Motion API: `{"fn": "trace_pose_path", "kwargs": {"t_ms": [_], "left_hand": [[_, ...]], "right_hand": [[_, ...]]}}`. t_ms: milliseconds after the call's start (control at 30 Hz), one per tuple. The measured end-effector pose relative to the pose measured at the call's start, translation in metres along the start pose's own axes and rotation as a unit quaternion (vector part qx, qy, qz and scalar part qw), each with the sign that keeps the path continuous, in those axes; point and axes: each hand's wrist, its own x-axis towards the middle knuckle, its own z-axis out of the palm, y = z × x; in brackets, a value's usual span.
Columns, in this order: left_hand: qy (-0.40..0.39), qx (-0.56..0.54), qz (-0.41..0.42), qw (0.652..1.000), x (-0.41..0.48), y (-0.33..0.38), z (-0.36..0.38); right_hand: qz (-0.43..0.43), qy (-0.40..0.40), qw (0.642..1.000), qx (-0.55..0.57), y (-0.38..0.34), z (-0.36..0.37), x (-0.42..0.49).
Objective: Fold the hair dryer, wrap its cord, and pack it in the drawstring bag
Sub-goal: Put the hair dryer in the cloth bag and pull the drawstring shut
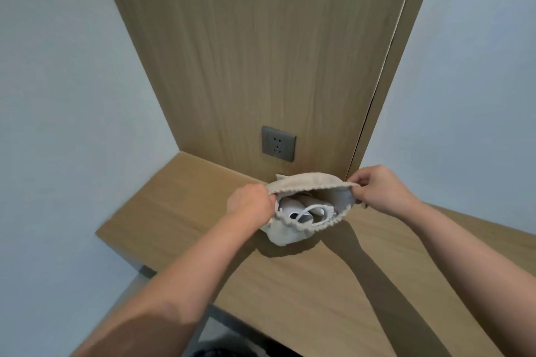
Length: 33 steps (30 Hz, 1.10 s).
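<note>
A beige drawstring bag (285,233) rests on the wooden tabletop (319,284), its mouth stretched wide toward me. Inside lies the white hair dryer (293,207) with a loop of its white cord (314,211) over it. My left hand (251,201) pinches the left end of the bag's gathered rim. My right hand (381,187) pinches the right end of the rim, slightly higher. The lower part of the dryer is hidden by the bag's cloth.
A grey wall socket (278,143) sits in the wood panel just behind the bag. Pale walls close in on the left and right. The table's left edge (121,249) drops off near my left forearm.
</note>
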Motion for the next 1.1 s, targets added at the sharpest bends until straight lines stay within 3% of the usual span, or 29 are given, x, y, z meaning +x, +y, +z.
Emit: {"fn": "trace_pose_path", "kwargs": {"t_ms": [133,267,500,667,767,933,1100], "left_hand": [[-0.031,-0.18,0.005,0.983,0.005,0.008,-0.036],[0.009,-0.306,0.052,0.951,0.009,0.008,-0.078],[-0.049,-0.589,0.011,0.807,0.02,0.005,-0.105],[0.001,-0.575,0.002,0.818,0.025,0.007,-0.089],[0.015,-0.589,0.014,0.808,0.027,0.011,-0.081],[0.061,-0.582,0.07,0.808,0.028,0.019,-0.077],[0.11,-0.565,0.102,0.812,0.032,0.026,-0.074]], "right_hand": [[0.003,0.054,0.995,0.081,-0.02,-0.021,-0.005],[0.007,0.082,0.988,0.132,-0.036,-0.042,-0.003],[0.009,0.146,0.969,0.197,-0.042,-0.068,0.01],[0.018,0.076,0.98,0.181,-0.022,-0.073,0.017],[0.014,0.021,0.98,0.195,-0.009,-0.08,0.02],[0.001,-0.012,1.0,0.013,0.0,-0.088,0.015],[0.052,-0.04,0.988,-0.141,-0.009,-0.104,0.01]]}}
